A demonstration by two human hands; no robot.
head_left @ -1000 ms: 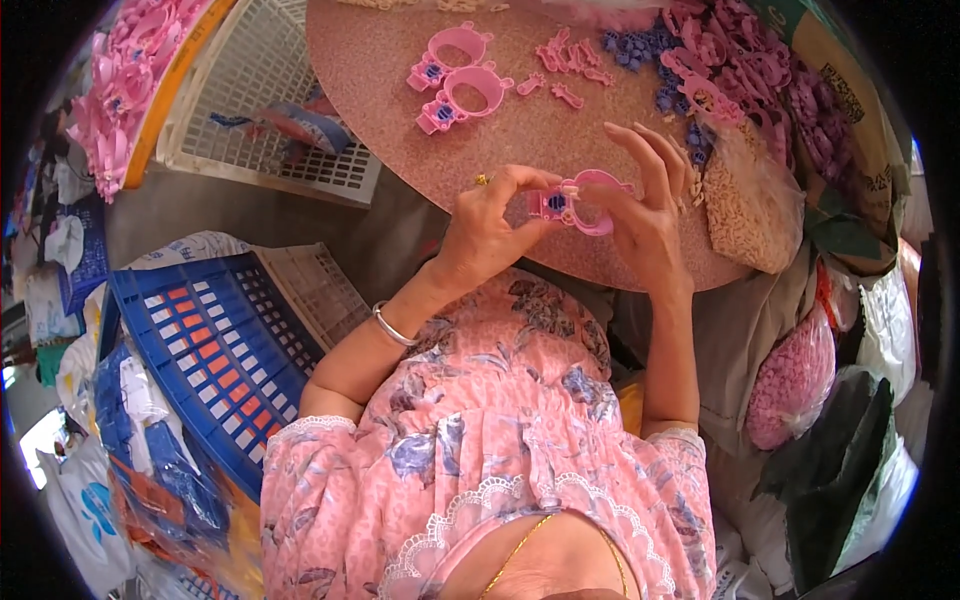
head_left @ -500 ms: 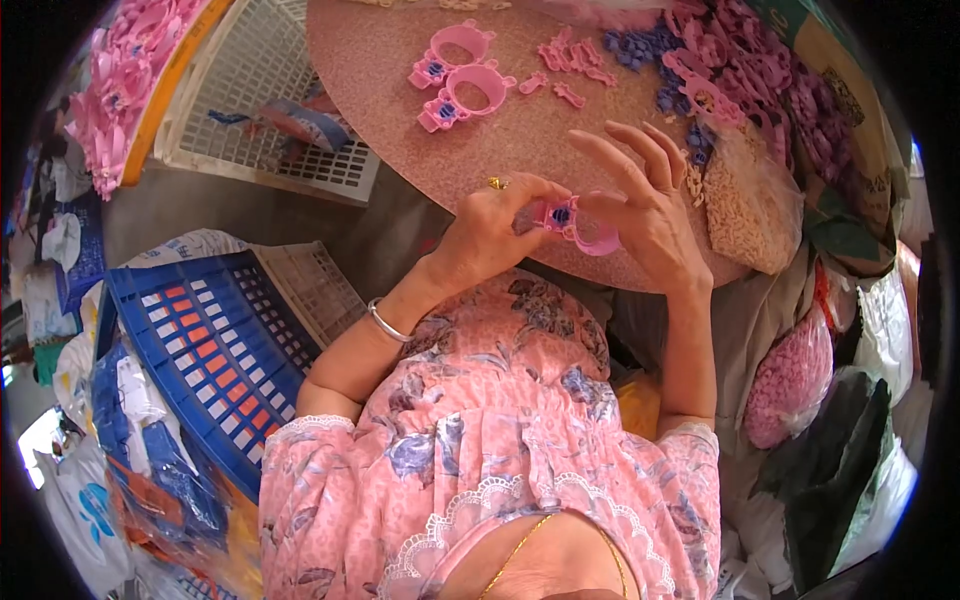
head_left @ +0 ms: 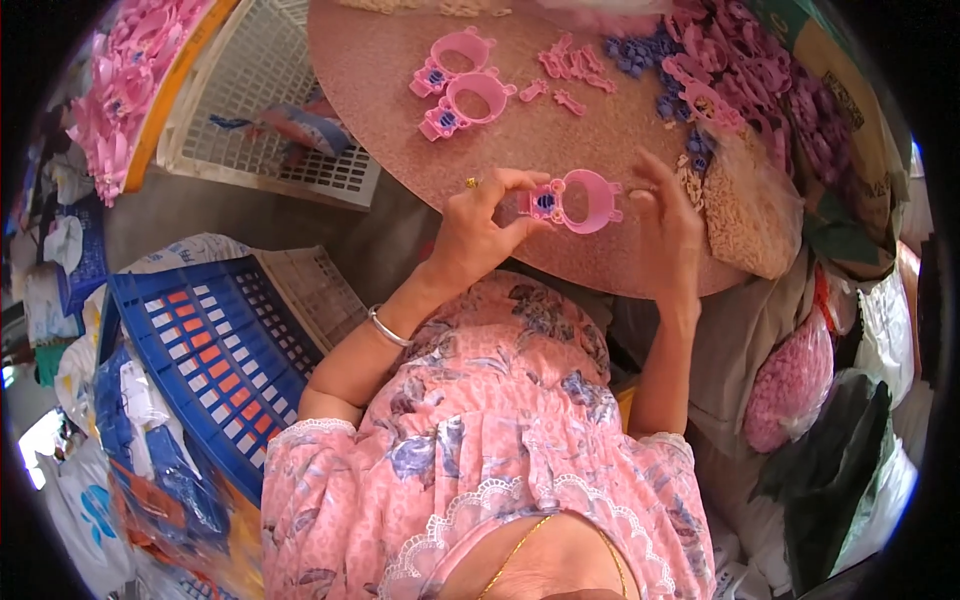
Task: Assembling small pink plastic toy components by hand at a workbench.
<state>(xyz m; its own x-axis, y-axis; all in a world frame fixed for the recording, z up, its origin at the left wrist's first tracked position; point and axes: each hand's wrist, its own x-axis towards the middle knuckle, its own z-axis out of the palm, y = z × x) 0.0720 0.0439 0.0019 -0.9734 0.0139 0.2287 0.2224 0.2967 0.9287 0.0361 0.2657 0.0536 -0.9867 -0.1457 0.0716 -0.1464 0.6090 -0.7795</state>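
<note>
Between thumb and forefinger, my left hand [head_left: 477, 225] pinches a pink plastic ring piece [head_left: 607, 207] by its flat end, where a small dark blue insert [head_left: 545, 202] sits. The round ring faces up and points to the right, over the table's near edge. Just right of the ring, apart from it, is my right hand [head_left: 675, 232], somewhat blurred, with fingers raised and apart and nothing visible in them. Farther back on the table lie two similar pink ring pieces [head_left: 497, 106] with blue inserts, side by side.
The round table [head_left: 390, 120] carries small pink parts [head_left: 575, 65], blue parts [head_left: 640, 50], a heap of purple-pink pieces [head_left: 735, 50] and a clear bag of beige bits [head_left: 750, 215]. At left stand a white crate [head_left: 270, 175], a blue basket [head_left: 150, 340] and an orange-rimmed bin of pink pieces [head_left: 130, 90].
My right hand has come off the pink ring piece and moved right. The piece, still in my left hand, now shows its full ring, turned more upward.
</note>
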